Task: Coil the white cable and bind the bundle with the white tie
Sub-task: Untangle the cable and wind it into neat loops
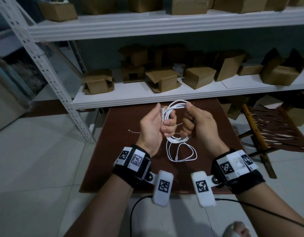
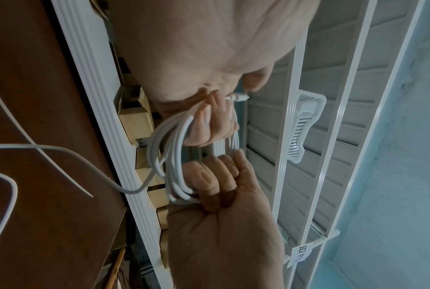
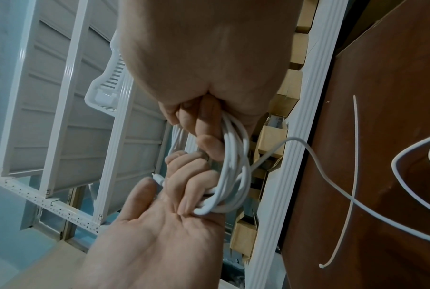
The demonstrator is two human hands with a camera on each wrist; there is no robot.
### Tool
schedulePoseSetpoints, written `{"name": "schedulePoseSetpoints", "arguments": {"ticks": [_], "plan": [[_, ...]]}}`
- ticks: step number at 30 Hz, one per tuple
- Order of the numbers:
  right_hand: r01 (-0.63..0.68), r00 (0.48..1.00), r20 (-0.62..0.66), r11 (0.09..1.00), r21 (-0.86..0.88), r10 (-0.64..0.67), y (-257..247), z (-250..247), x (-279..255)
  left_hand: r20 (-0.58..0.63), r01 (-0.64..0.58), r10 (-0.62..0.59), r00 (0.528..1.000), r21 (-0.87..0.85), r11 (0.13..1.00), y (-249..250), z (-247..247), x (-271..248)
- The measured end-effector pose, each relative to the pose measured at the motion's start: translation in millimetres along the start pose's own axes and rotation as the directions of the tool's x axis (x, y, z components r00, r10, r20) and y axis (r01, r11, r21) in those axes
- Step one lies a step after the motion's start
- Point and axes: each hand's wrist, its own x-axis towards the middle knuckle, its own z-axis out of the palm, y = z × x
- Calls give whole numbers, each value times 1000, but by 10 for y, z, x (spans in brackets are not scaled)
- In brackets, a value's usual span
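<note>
Above the brown surface, the left hand and right hand both clench loops of the white cable, whose slack tail should be wound in evenly before reaching for the white tie lying left of them.

- Floor: pale glossy tiles, dim light.
- Counter: low, dark reddish-brown, set against the shelving.
- White metal shelving with perforated uprights, carrying brown cardboard boxes on two levels, several with open flaps.
- Wall behind the shelving: bluish-grey.
- Woven-seat wooden chair to the right of the counter.
</note>
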Motion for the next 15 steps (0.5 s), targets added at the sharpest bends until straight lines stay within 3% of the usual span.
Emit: {"name": "schedulePoseSetpoints", "arguments": {"ticks": [10, 15], "plan": [[20, 999, 44, 997, -80, -17, 62, -10, 23, -190, 23, 0, 982, 121, 992, -17, 49, 44], [30, 997, 77, 988, -152, -19, 59, 35, 17, -321, -5, 63, 945, 179, 984, -31, 100, 46]]}}
